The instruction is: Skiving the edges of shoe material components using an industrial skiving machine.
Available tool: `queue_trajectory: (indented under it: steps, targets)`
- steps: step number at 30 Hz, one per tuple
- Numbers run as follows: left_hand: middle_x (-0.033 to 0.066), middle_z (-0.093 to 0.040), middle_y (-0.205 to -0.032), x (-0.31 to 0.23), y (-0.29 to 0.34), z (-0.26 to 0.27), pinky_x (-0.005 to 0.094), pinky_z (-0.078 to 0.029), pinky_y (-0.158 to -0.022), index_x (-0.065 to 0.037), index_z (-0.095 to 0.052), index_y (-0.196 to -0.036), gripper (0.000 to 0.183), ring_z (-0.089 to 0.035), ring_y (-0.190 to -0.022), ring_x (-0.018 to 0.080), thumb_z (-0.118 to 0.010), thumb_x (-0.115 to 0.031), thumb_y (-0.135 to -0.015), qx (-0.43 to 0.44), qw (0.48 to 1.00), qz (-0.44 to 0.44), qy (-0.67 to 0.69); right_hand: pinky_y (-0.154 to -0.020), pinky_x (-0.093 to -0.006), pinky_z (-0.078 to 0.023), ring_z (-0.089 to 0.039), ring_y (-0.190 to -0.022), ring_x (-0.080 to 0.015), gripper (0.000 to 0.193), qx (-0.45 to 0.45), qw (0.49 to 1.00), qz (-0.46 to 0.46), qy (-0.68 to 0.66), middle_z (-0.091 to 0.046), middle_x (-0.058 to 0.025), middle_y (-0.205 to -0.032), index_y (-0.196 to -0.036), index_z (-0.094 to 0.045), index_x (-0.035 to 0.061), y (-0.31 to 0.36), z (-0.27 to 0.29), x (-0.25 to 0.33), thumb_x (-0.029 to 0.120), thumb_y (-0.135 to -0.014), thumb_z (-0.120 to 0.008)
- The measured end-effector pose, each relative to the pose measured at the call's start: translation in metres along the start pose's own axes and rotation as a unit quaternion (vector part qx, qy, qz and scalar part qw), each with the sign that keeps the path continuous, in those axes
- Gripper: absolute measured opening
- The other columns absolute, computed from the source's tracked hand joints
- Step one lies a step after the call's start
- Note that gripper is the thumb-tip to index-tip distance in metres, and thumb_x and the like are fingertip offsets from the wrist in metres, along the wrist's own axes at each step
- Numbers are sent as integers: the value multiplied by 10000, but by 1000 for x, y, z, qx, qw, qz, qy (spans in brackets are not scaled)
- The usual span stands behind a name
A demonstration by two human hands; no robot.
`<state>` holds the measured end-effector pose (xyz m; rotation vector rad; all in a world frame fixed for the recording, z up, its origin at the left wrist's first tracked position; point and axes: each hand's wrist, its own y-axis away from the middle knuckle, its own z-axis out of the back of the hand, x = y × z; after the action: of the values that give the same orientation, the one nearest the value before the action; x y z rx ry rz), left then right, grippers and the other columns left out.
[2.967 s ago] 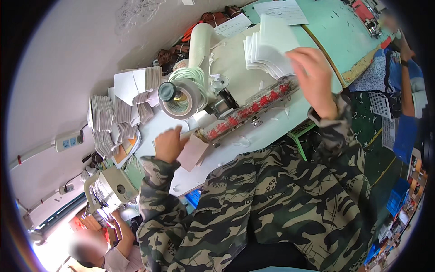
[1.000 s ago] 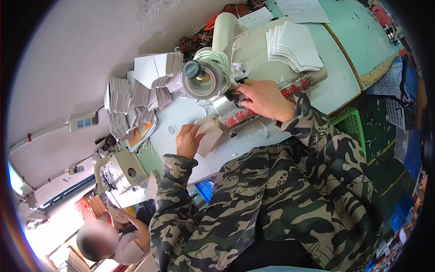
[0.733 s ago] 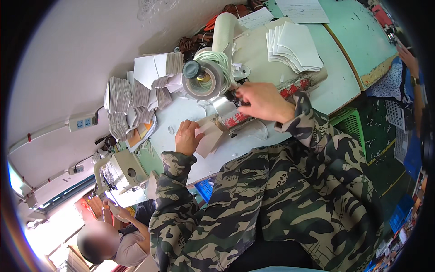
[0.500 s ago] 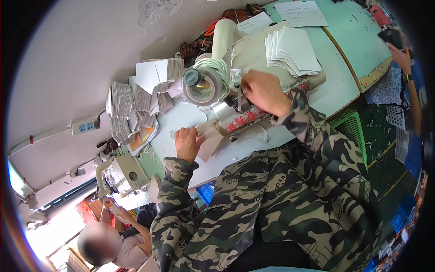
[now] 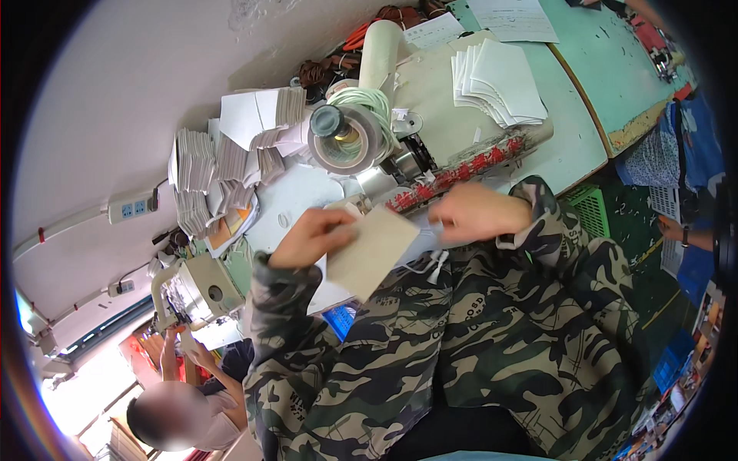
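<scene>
My left hand [image 5: 314, 237] is closed on the edge of a flat beige card-like piece [image 5: 374, 252], held tilted in front of my camouflage jacket. To the right of the piece is my right hand [image 5: 480, 213], its fingers bent and smeared by motion; whether they pinch anything is unclear. Just beyond both hands lies a sewing machine [image 5: 461, 170] with red markings along its worn arm. Its round wheel [image 5: 346, 138] has a dark knob, and pale green cord [image 5: 371, 107] loops beside it.
Stacks of pale folded pieces [image 5: 196, 161] stand against the wall at left. A fanned pile of white pieces [image 5: 500, 83] lies on the far right of the table. At lower left a co-worker [image 5: 177, 407] sits by another machine [image 5: 204, 292]. A green crate [image 5: 590, 211] stands at right.
The beige piece has come away from the machine, raised toward me in my left hand. My right hand has moved from the machine head down toward the piece.
</scene>
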<state>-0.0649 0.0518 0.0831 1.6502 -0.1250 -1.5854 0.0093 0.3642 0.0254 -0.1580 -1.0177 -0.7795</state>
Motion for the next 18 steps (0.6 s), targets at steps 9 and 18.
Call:
queue_trajectory:
  steps: [9, 18]
  targets:
    - [65, -644, -735, 1, -53, 5, 311, -490, -645, 42, -665, -939, 237, -584, -668, 118, -607, -188, -931, -72, 988, 23, -132, -661, -398, -515, -683, -722, -298, 255, -254, 960, -83, -80, -726, -79, -806, -970, -680, 53, -16, 25, 2, 229, -794, -733]
    - [68, -658, -958, -4, -52, 0, 316, -481, -790, -19, -656, -1088, 243, -596, -871, 147, -638, -190, -917, -101, 991, -11, -81, -765, -381, -500, -627, -865, -262, 419, -231, 970, -64, 36, -715, -70, -946, -1128, -658, 69, -23, 33, 1, 239, -757, -751]
